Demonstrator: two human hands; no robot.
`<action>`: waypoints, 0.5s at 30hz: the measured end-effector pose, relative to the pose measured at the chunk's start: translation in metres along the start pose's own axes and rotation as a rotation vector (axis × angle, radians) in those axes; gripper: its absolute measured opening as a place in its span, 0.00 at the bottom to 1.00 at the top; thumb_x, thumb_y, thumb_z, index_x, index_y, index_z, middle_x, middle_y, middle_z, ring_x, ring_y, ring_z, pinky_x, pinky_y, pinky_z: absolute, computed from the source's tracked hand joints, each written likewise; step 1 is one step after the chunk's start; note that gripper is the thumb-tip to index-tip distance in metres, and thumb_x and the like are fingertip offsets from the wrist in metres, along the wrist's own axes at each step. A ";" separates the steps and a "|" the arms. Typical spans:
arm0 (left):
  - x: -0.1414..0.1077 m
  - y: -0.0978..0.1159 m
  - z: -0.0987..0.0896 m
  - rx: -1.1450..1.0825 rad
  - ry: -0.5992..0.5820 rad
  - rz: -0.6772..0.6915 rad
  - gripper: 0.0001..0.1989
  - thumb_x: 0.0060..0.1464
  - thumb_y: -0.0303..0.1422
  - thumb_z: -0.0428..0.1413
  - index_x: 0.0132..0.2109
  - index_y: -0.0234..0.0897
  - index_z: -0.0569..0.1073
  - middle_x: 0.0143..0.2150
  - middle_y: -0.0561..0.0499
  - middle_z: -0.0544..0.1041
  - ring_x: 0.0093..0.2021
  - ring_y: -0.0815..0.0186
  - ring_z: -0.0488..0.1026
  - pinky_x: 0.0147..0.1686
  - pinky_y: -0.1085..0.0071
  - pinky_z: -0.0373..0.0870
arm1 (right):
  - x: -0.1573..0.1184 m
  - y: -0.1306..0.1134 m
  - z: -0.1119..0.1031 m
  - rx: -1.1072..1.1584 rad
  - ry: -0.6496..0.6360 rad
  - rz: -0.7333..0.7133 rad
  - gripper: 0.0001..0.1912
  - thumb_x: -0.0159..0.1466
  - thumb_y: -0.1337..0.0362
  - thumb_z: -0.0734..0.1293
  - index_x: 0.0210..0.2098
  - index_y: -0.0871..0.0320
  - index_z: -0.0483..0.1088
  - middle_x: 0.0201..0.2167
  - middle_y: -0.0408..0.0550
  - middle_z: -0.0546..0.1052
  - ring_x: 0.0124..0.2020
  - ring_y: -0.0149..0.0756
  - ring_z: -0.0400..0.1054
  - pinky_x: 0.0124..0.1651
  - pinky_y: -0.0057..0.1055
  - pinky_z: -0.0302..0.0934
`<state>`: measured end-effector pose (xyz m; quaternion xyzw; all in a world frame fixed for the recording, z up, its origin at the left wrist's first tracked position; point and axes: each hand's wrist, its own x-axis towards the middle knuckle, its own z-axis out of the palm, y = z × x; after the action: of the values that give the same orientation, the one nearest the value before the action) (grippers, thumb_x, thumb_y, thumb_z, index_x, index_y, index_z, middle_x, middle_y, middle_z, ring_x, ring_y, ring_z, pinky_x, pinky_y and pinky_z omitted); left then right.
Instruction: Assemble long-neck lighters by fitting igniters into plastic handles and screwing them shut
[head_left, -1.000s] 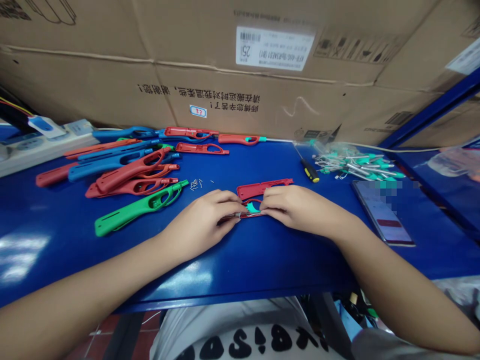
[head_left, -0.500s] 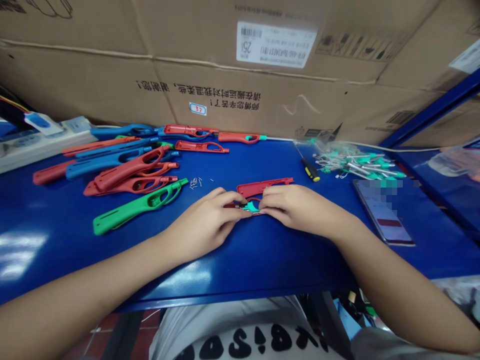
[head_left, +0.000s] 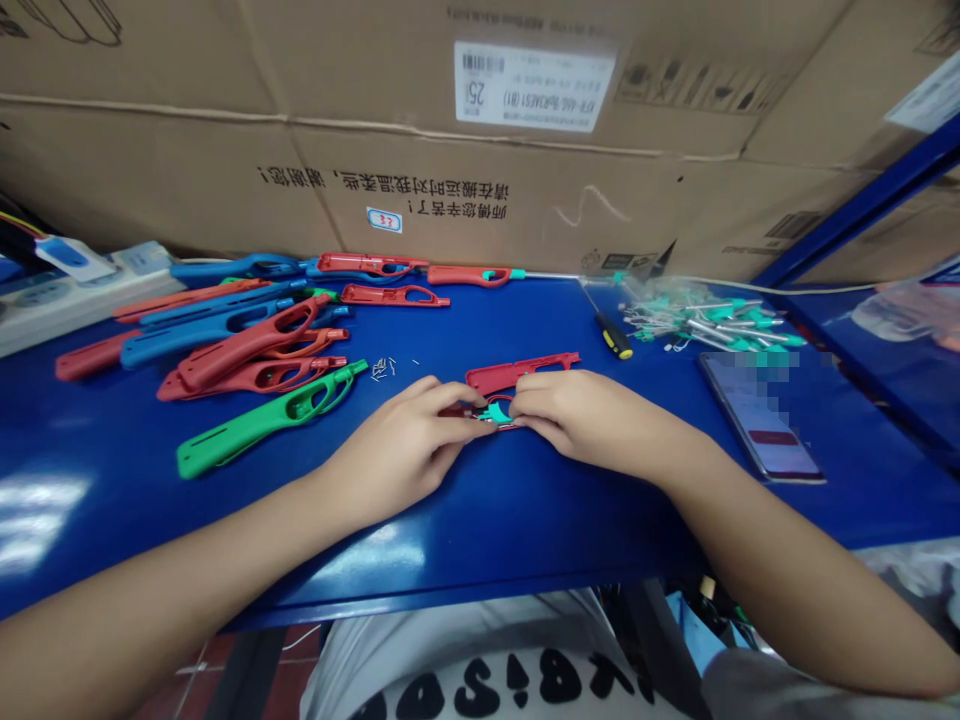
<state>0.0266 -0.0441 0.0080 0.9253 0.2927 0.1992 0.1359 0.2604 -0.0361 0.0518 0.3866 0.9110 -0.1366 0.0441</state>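
Between my two hands lies a red lighter shell with a teal part (head_left: 496, 412) in it, partly covered by fingers. My left hand (head_left: 412, 440) pinches the left side of this shell, thumb and fingertips beside the teal part. On its right side, my right hand (head_left: 574, 415) grips the shell with fingers bent together. Just behind the hands, touching or nearly touching my right fingers, rests another red shell half (head_left: 499, 376), its hollow side up. Small screws (head_left: 382, 369) are scattered beyond my left hand.
Red, blue and green lighter bodies (head_left: 259, 425) lie at left near a white power strip (head_left: 142, 290). Behind are a red lighter (head_left: 469, 276) and cardboard box (head_left: 420, 150). A screwdriver (head_left: 615, 337), teal-and-metal parts (head_left: 720, 322) and phone (head_left: 757, 415) are at right.
The whole view has shifted slightly, so things on the table appear a little further left. Both hands keep their hold on the shell, with hardly any finger movement.
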 end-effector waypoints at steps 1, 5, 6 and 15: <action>0.000 0.000 0.000 0.010 -0.007 -0.003 0.18 0.66 0.25 0.50 0.55 0.45 0.79 0.54 0.45 0.75 0.49 0.58 0.71 0.49 0.59 0.70 | 0.000 0.000 0.000 -0.007 -0.006 0.003 0.11 0.70 0.71 0.61 0.38 0.63 0.76 0.39 0.53 0.77 0.39 0.38 0.70 0.40 0.31 0.57; -0.002 0.001 0.000 0.052 -0.041 -0.015 0.18 0.66 0.25 0.50 0.56 0.46 0.78 0.56 0.45 0.74 0.49 0.57 0.70 0.48 0.59 0.70 | 0.000 -0.004 -0.003 -0.029 -0.025 0.023 0.11 0.71 0.70 0.61 0.39 0.63 0.76 0.39 0.53 0.77 0.39 0.39 0.70 0.39 0.31 0.56; -0.002 0.002 0.000 0.060 -0.049 -0.015 0.19 0.66 0.25 0.49 0.56 0.46 0.78 0.56 0.45 0.74 0.49 0.57 0.70 0.48 0.59 0.70 | 0.000 -0.005 -0.003 -0.032 -0.024 0.024 0.12 0.71 0.69 0.61 0.39 0.63 0.76 0.39 0.53 0.77 0.39 0.38 0.70 0.39 0.31 0.56; -0.001 0.001 -0.001 0.058 -0.058 -0.015 0.19 0.67 0.25 0.48 0.57 0.45 0.77 0.56 0.44 0.73 0.49 0.57 0.68 0.49 0.58 0.70 | -0.004 0.003 -0.001 -0.003 0.031 -0.026 0.12 0.71 0.70 0.61 0.41 0.61 0.77 0.41 0.53 0.78 0.41 0.38 0.71 0.41 0.31 0.58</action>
<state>0.0258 -0.0457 0.0088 0.9320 0.3013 0.1627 0.1189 0.2654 -0.0370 0.0528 0.3765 0.9168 -0.1301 0.0288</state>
